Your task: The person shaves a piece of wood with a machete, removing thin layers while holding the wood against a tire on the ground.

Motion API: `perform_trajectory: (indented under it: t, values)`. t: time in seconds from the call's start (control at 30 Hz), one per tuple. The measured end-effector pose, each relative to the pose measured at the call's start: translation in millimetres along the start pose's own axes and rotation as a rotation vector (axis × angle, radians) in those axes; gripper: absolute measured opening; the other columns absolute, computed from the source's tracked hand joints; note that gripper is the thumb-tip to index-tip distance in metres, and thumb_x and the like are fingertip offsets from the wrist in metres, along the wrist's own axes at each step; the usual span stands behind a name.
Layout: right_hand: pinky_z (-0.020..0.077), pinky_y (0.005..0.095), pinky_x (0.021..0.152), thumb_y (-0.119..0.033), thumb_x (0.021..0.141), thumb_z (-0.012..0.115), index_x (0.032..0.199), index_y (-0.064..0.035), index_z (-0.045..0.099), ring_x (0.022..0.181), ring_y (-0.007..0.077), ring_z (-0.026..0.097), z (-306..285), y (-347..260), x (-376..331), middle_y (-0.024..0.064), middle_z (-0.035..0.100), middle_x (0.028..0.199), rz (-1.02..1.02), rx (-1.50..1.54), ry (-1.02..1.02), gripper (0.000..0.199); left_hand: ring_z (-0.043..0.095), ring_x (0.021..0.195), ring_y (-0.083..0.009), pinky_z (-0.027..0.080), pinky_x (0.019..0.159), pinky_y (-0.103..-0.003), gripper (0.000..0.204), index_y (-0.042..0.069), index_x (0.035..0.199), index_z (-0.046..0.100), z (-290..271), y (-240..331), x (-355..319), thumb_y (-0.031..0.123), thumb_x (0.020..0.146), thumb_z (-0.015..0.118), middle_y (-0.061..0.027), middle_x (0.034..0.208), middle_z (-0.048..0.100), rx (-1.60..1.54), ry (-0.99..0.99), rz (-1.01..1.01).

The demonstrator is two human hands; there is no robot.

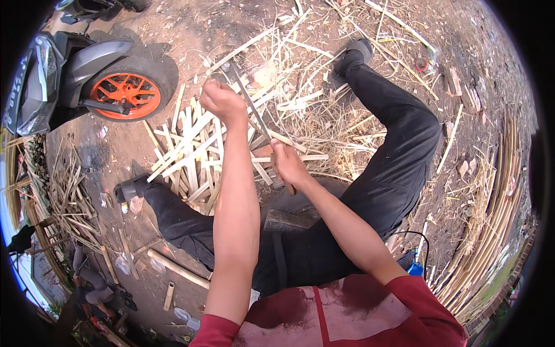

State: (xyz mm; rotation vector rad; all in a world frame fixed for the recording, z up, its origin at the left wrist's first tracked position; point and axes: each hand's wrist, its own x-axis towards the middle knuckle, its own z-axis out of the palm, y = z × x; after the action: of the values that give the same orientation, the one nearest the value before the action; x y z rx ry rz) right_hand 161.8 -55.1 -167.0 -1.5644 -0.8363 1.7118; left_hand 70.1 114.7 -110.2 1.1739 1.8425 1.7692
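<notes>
My right hand [289, 166] is wrapped round the handle of a long-bladed knife [254, 110]. The narrow blade slants away from me to the upper left, its far end just right of my other hand. My left hand [222, 103] is closed in a fist, with its back toward me, so what lies inside it is hidden. A pale bamboo strip [245, 47] runs off to the upper right just beyond that fist; I cannot tell whether the fingers grip it. Below both hands lies a loose heap of split bamboo strips [191, 141].
Fine bamboo shavings [324, 130] cover the ground between my spread legs. A motorcycle wheel with an orange rim [128, 95] stands at the upper left. Long bamboo poles [491, 214] line the right side. A cut bamboo length [176, 267] lies by my left thigh.
</notes>
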Motion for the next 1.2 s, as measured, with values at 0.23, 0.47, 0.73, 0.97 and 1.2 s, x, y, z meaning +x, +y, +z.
perform_trajectory:
  t: [0.23,0.47,0.73,0.97,1.2]
  values:
    - [0.0375,0.0321,0.041,-0.056,0.103,0.03,0.068,-0.0044,0.05,0.041,0.0157,0.044,-4,-57,-5,0.0032,0.045,0.053,0.092,0.089,-0.03,0.066,0.035,0.049,-0.013,0.029,0.046,-0.031,0.02,0.009,0.074,0.037,5,-9,12,0.019,0.092,0.039,-0.0028,0.058,0.038,-0.327,-0.045,-0.125]
    - [0.0406,0.0334,0.041,-0.059,0.102,0.036,0.076,0.0019,0.057,0.04,0.0179,0.047,-7,41,13,0.006,0.047,0.051,0.288,-0.252,0.065,0.069,0.04,0.058,-0.0123,0.034,0.053,-0.027,0.02,0.006,0.088,0.038,21,-22,18,0.022,0.1,0.038,-0.0045,0.071,0.043,-0.273,0.032,-0.126]
    - [0.0395,0.0343,0.041,-0.065,0.1,0.035,0.071,-0.003,0.052,0.041,0.0177,0.046,-1,-64,28,0.0032,0.045,0.053,0.052,0.284,0.085,0.071,0.039,0.052,-0.0115,0.033,0.047,-0.028,0.013,0.006,0.09,0.039,4,-24,27,0.018,0.095,0.044,-0.0047,0.072,0.043,-0.365,0.006,-0.144]
    - [0.0456,0.0361,0.043,-0.055,0.104,0.037,0.075,0.0034,0.061,0.038,0.0206,0.05,11,46,22,0.0078,0.047,0.05,0.356,-0.143,-0.03,0.069,0.043,0.063,-0.0157,0.041,0.06,-0.033,0.018,0.004,0.09,0.041,11,-36,29,0.022,0.094,0.04,-0.0073,0.081,0.043,-0.234,0.056,-0.117]
    - [0.0403,0.0376,0.04,-0.055,0.105,0.036,0.074,0.0015,0.06,0.041,0.0187,0.051,19,24,21,0.0076,0.05,0.053,-0.04,-0.027,0.063,0.069,0.047,0.078,-0.0277,0.04,0.08,-0.044,0.023,-0.001,0.093,0.043,8,-17,23,0.022,0.095,0.038,-0.0166,0.089,0.048,-0.064,0.134,-0.029]
